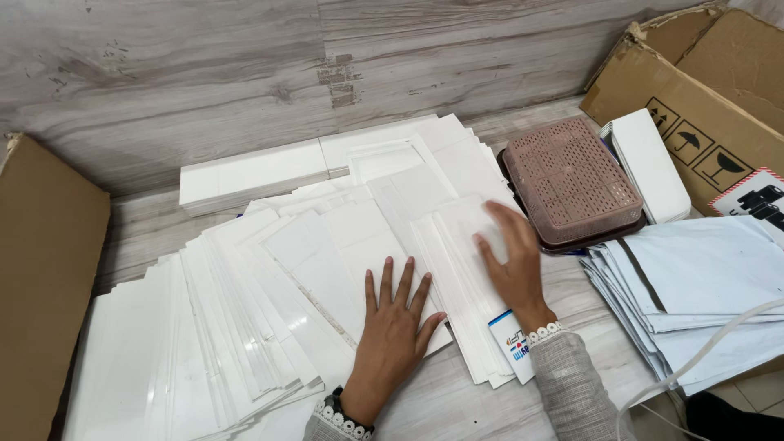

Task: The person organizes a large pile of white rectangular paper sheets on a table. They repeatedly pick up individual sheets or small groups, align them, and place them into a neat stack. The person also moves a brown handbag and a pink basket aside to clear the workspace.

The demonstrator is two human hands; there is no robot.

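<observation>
Many flat white cardboard sheets (269,294) lie fanned out in overlapping rows across the wooden table. My left hand (394,331) rests flat, fingers spread, on the sheets near the table's front. My right hand (513,265) lies palm down on a narrower stack of white sheets (457,245) just to the right, its fingers blurred. A white card with blue and red print (514,347) pokes out beneath my right wrist.
An upturned brown perforated plastic basket (569,180) sits right of the sheets. White folded boxes (653,163) stand beside it. A pile of grey-white mailer bags (702,286) lies at right. Brown cardboard boxes (702,106) stand at the back right, and another cardboard panel (45,278) at left.
</observation>
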